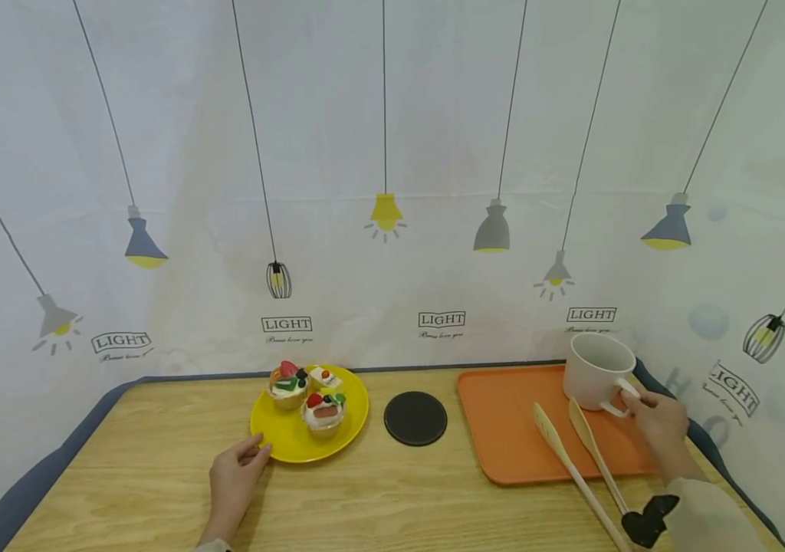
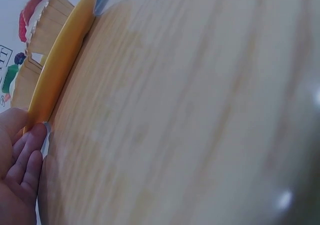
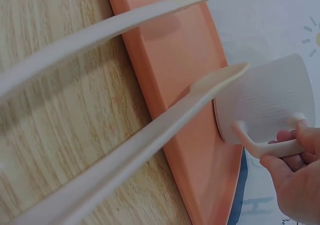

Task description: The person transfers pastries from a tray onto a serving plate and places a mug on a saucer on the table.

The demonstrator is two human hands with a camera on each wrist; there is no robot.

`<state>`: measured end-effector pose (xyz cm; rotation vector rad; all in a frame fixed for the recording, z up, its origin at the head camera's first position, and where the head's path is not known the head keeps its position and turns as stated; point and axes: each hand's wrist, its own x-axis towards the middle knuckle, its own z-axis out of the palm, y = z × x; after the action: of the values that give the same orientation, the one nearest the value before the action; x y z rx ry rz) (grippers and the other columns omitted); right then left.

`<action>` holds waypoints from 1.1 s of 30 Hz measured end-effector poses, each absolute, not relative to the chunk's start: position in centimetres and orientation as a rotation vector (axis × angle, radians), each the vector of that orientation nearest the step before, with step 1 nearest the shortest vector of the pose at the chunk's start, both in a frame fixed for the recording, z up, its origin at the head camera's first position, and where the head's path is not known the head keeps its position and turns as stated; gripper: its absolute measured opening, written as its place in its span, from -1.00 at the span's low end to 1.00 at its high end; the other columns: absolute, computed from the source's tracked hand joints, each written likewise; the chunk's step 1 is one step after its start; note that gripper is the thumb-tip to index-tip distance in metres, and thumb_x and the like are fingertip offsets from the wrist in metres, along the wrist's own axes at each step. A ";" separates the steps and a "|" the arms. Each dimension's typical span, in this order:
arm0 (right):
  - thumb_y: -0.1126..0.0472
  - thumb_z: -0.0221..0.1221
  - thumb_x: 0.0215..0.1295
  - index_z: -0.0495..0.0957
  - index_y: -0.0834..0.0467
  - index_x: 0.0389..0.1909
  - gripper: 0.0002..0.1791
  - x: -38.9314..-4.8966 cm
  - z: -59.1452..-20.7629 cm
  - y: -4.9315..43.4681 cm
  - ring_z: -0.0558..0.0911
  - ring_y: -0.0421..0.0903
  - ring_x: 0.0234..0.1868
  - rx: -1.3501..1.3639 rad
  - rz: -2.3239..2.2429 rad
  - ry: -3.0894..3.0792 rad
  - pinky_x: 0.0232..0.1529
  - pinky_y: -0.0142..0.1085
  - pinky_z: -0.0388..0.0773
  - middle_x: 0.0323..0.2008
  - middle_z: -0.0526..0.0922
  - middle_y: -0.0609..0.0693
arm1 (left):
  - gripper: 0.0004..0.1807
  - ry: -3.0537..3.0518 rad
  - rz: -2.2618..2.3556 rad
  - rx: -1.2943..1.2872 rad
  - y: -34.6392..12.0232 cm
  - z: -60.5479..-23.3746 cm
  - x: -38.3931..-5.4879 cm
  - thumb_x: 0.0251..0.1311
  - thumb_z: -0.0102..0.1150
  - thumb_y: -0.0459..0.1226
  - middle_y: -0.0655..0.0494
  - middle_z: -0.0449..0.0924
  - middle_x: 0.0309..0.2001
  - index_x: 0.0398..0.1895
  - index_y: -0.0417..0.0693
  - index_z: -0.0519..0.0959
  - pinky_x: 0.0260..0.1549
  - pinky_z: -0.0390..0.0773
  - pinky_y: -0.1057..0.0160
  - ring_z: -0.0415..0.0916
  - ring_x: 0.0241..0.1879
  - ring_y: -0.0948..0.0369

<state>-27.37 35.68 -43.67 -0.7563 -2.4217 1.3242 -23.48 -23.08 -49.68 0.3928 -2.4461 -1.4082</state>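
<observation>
On the left of the table, my left hand (image 1: 237, 475) pinches the near-left rim of a yellow plate (image 1: 275, 437), thumb above and fingers below in the left wrist view. The plate carries toy tarts (image 1: 323, 414) topped with cream and fruit, and a small white piece (image 1: 324, 377). My right hand (image 1: 658, 425) grips the handle of a white mug (image 1: 589, 376), fingers curled round it in the right wrist view. The mug is upright at the far right corner of an orange tray (image 1: 503, 429); whether its base touches the tray, I cannot tell.
Two wooden utensils, a slotted one (image 1: 548, 429) and a spoon-like one (image 1: 582, 422), lie across the tray's near edge beside my right hand. A round black coaster (image 1: 415, 418) sits between plate and tray. A lamp-printed curtain (image 1: 337, 153) stands behind the table.
</observation>
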 end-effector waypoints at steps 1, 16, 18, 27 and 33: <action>0.09 0.08 0.33 0.48 0.51 -0.06 -0.51 -27.3 -43.6 35.7 0.38 0.02 -0.37 -0.752 1.319 -2.425 -0.56 -0.32 0.33 -0.64 0.51 -0.07 | -0.63 -2.450 -1.411 0.396 -23.1 -49.7 -23.5 0.16 0.21 -0.31 -0.16 0.61 -0.27 0.00 -0.37 0.54 -0.43 0.52 0.46 0.57 -0.31 0.12; 0.07 0.09 0.33 0.46 0.53 -0.05 -0.48 -27.3 -43.7 36.5 0.40 0.06 -0.33 -0.656 1.298 -2.474 -0.51 -0.30 0.36 -0.58 0.56 0.01 | -0.63 -2.436 -1.406 0.403 -23.1 -49.7 -23.6 0.14 0.23 -0.30 -0.15 0.61 -0.27 -0.03 -0.37 0.55 -0.44 0.49 0.50 0.57 -0.33 0.13; 0.03 0.11 0.30 0.48 0.52 -0.06 -0.45 -27.6 -44.1 37.0 0.42 0.05 -0.34 -0.643 1.306 -2.468 -0.51 -0.30 0.38 -0.58 0.57 0.01 | -0.63 -2.434 -1.403 0.401 -23.1 -49.8 -23.5 0.13 0.23 -0.30 -0.16 0.61 -0.27 -0.03 -0.38 0.56 -0.45 0.48 0.51 0.58 -0.33 0.13; 0.05 0.12 0.30 0.45 0.46 0.07 -0.45 -27.8 -43.8 37.2 0.40 -0.03 -0.43 -0.620 1.305 -2.456 -0.55 -0.24 0.39 -0.50 0.59 0.03 | -0.64 -2.437 -1.397 0.389 -23.3 -49.7 -23.4 0.11 0.24 -0.33 -0.17 0.62 -0.29 -0.06 -0.39 0.56 -0.48 0.47 0.52 0.58 -0.37 0.17; 0.11 0.08 0.33 0.41 0.50 0.08 -0.48 -27.0 -42.1 36.6 0.52 0.13 -0.28 -0.596 1.330 -2.452 -0.47 -0.30 0.44 -0.38 0.62 0.18 | -0.64 -2.479 -1.399 0.370 -23.4 -49.1 -23.5 0.12 0.24 -0.33 -0.19 0.61 -0.27 -0.05 -0.40 0.55 -0.45 0.53 0.43 0.58 -0.34 0.12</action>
<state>-27.00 36.60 -42.07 -0.5956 -2.4516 1.3303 -23.46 -23.37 -49.10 0.3696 -2.4788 -1.3989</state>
